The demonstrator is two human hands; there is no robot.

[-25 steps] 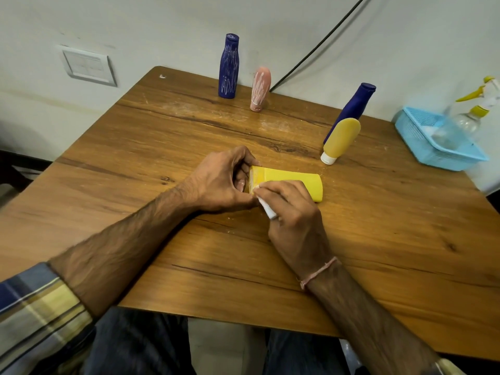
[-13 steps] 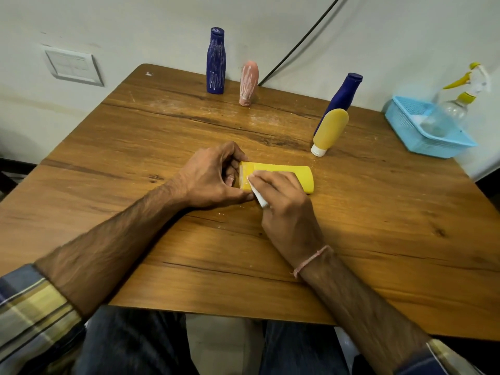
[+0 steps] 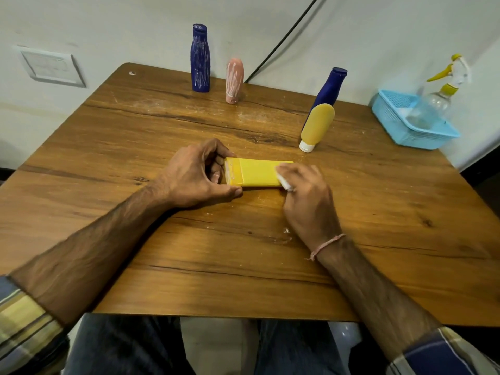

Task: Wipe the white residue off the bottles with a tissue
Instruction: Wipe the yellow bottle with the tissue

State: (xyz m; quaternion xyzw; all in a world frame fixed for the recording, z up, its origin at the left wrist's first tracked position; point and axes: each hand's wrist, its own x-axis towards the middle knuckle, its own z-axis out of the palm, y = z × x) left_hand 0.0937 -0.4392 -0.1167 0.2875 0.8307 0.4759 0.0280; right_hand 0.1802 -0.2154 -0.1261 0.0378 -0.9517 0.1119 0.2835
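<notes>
The right hand (image 3: 308, 196) has slid along the yellow bottle (image 3: 257, 173) — a moment ago it was rubbing at the cap end, now it sits over the opposite, right-hand end, fingers curled down on the tissue (image 3: 284, 182). The left hand (image 3: 194, 177) clamps the cap end, thumb on the near side and fingers curled round the far side, pinning the bottle flat on its side at the middle of the wooden table (image 3: 243, 280). White streaks show on that cap end. The grain carries pale smears at the back and white crumbs (image 3: 285, 230) just beside the right wrist. Along the back, by the pale wall, stand a streaked dark blue bottle (image 3: 200, 58) and a streaked pink bottle (image 3: 234, 81); to the right a clean blue bottle (image 3: 328, 93) stands just behind an orange-yellow bottle (image 3: 316, 125) on its white cap. A blue basket (image 3: 400, 125) holding a spray bottle (image 3: 438, 104) sits at the right edge. A switch plate (image 3: 51, 66) and a black cable (image 3: 284, 39) are on the wall. Bare wood spreads to the left and along the near edge, with knees below it. Only a sliver of the tissue shows — the rest, and the bottle's right end, lie under the fingers.
</notes>
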